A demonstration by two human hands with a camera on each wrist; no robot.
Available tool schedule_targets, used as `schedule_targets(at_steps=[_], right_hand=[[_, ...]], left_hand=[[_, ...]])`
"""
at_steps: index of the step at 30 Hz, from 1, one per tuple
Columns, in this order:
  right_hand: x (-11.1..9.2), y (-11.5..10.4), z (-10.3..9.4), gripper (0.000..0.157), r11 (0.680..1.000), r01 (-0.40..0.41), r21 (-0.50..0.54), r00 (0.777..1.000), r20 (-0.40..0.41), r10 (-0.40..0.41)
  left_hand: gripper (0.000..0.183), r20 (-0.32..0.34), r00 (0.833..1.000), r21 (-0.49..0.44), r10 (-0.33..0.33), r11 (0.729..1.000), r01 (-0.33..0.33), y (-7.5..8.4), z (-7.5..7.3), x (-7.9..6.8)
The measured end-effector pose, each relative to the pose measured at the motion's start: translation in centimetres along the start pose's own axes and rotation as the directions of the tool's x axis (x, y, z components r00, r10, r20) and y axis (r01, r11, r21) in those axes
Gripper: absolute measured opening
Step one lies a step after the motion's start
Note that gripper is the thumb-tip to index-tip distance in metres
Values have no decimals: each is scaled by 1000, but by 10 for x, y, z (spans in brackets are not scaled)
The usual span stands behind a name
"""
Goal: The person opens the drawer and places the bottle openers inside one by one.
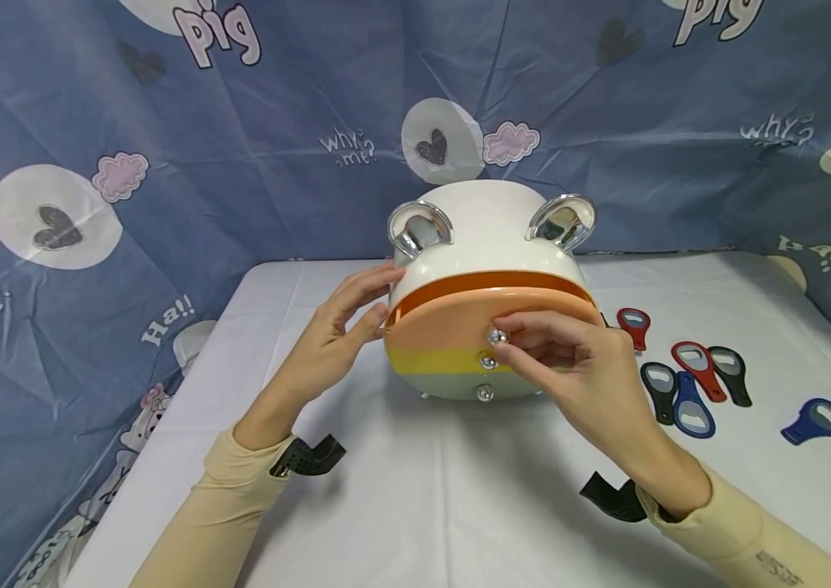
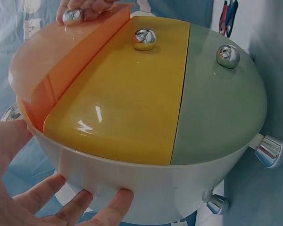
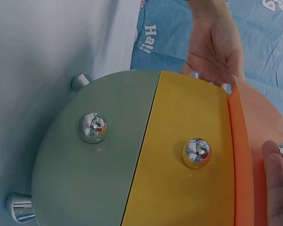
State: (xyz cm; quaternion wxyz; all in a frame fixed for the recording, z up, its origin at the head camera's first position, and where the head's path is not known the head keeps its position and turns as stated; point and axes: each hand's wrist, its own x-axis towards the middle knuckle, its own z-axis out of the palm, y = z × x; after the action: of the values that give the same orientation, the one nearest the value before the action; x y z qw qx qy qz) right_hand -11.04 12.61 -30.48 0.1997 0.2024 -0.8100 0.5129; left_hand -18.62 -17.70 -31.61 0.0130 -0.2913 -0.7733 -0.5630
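Observation:
A small white drawer cabinet (image 1: 489,220) with silver ears and rounded front stands at the middle of the table. Its top orange drawer (image 1: 437,322) is pulled out a little, with a gap along its upper edge. My right hand (image 1: 591,380) pinches that drawer's round silver knob (image 1: 498,336) between thumb and fingers. On the cabinet's left side, my left hand (image 1: 327,339) rests with spread, fairly straight fingers. Below, the yellow drawer (image 2: 118,89) and the grey-green drawer (image 2: 221,108) are closed flush, each bearing a silver ball knob.
Several bottle openers lie right of the cabinet, among them a red one (image 1: 633,327), a black one (image 1: 659,388) and a blue one (image 1: 819,420) farther out. White cloth covers the table (image 1: 400,506). A blue printed curtain (image 1: 297,106) hangs behind.

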Motion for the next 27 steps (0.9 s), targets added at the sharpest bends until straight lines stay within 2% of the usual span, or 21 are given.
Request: schedule_targets(at_steps=[6, 15, 27], right_hand=[[-8, -3, -2, 29, 999, 35, -9, 999, -9, -35], [-17, -9, -3, 29, 999, 46, -6, 999, 0, -46], [-30, -17, -8, 34, 995, 90, -34, 996, 8, -89]], left_hand=[[46, 2, 1000, 9, 0, 1000, -1, 0, 1, 0], [45, -2, 1000, 7, 0, 1000, 0, 0, 0, -1], [48, 1, 1000, 19, 28, 999, -28, -1, 0, 1]])
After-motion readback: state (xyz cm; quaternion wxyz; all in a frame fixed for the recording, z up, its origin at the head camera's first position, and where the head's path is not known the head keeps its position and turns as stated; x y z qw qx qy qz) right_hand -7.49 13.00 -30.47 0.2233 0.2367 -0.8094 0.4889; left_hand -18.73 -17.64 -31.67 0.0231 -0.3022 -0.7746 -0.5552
